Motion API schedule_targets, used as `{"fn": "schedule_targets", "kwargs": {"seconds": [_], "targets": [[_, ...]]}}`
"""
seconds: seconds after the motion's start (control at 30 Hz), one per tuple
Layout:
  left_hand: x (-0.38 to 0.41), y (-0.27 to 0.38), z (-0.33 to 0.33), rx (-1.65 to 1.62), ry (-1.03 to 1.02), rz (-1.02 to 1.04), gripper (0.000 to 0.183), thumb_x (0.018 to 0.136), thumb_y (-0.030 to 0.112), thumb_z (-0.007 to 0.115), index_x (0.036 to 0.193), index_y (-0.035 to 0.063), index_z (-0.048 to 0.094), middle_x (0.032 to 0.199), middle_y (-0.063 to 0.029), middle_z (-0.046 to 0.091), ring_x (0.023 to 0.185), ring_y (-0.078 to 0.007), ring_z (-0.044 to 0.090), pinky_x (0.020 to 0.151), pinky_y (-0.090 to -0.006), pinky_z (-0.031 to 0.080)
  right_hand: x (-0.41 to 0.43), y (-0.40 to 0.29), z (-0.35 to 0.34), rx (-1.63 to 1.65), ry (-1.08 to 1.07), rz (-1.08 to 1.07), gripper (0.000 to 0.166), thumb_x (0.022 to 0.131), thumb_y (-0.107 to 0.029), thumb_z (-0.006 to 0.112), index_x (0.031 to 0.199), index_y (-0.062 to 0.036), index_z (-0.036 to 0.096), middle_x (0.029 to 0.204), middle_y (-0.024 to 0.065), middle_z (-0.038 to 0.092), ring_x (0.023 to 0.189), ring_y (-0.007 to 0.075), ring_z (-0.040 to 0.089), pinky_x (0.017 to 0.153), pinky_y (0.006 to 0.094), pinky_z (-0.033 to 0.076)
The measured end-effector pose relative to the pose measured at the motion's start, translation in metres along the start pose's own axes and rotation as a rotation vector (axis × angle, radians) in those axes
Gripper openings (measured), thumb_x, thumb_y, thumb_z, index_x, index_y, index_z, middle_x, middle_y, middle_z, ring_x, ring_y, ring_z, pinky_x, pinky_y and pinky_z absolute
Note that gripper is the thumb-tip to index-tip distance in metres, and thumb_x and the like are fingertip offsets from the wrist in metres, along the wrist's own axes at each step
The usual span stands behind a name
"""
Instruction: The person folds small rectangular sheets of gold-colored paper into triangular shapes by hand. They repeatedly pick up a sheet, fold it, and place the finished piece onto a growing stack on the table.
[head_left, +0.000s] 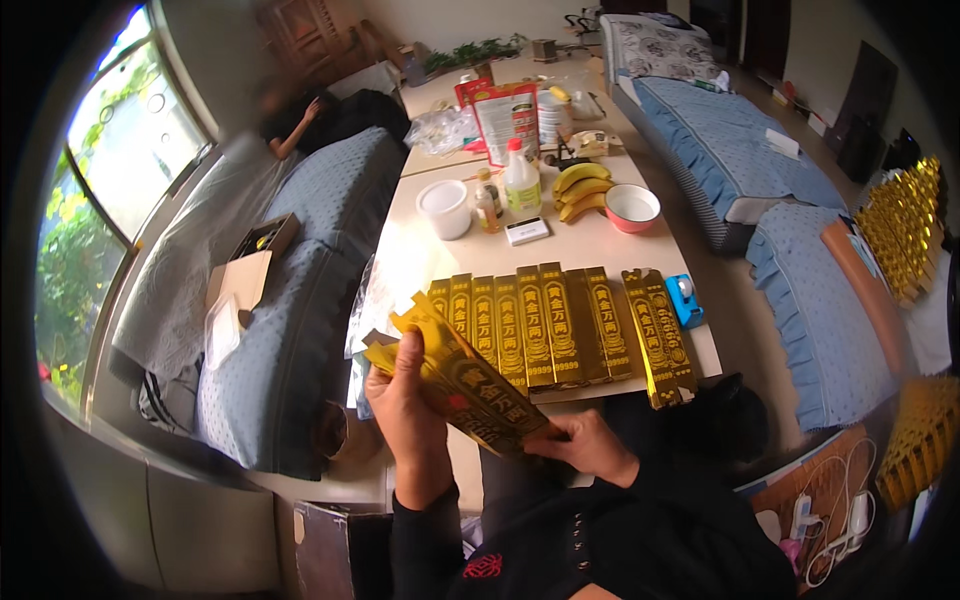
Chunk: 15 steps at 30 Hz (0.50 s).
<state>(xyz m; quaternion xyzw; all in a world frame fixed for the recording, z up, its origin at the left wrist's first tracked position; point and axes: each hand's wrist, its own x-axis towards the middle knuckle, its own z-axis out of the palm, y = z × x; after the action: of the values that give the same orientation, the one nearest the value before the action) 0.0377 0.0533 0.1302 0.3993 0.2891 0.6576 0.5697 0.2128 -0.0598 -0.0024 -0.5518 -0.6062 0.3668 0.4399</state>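
Both hands hold a gold printed paper box (480, 386), tilted over the table's near edge. My left hand (409, 405) grips its upper left end, thumb on top, where flaps stick out loosely. At the lower right end, my right hand (585, 446) pinches the box with its fingers. Behind it, a row of similar gold boxes (553, 322) lies side by side on the table, partly hidden by the held one. Further right, another gold box group (656, 337) juts over the edge, beside a blue tape dispenser (684, 300).
On the table (405, 247) stand a white tub (444, 210), bottles (522, 184), bananas (581, 191), a bowl (632, 208) and a small white box (527, 231). Blue-covered sofas (300, 300) flank it. A person (307, 120) reclines at the far left. Cables (836, 517) lie lower right.
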Motion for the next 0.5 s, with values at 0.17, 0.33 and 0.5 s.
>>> {"fn": "schedule_targets", "kwargs": {"seconds": [0.17,0.33,0.5], "targets": [[-0.004,-0.021,-0.048,-0.059,-0.042,-0.148,0.032,0.101,0.023,0.066,0.123,-0.0012,0.063,0.111,-0.0148,0.073,0.096,-0.0213,0.072,0.081,-0.0340,0.058,-0.031,0.035,0.027,0.140,-0.031,-0.003,0.027,0.089,-0.030,0.079,0.092,-0.0035,0.074,0.083,0.0159,0.073,0.073,0.0338,0.071,0.061,0.0383,0.054],[-0.037,-0.042,-0.063,0.186,-0.086,-0.054,0.089,0.087,0.032,0.082,0.152,0.0047,0.029,0.134,-0.0161,0.054,0.121,-0.0323,0.063,0.102,-0.0443,0.050,-0.020,0.057,0.036,-0.323,-0.030,-0.211,0.032,0.087,-0.035,0.080,0.092,-0.0042,0.073,0.074,0.0120,0.071,0.069,0.0324,0.070,0.062,0.0424,0.054],[-0.058,-0.056,-0.079,0.253,-0.083,-0.189,0.087,0.077,0.006,0.089,0.145,0.0053,0.035,0.114,-0.0081,0.061,0.104,-0.0172,0.063,0.089,-0.0312,0.055,-0.010,0.056,0.039,-0.521,-0.214,-0.375,0.039,0.088,-0.038,0.077,0.110,-0.0072,0.070,0.101,0.0084,0.071,0.092,0.0278,0.070,0.078,0.0405,0.054]]}}
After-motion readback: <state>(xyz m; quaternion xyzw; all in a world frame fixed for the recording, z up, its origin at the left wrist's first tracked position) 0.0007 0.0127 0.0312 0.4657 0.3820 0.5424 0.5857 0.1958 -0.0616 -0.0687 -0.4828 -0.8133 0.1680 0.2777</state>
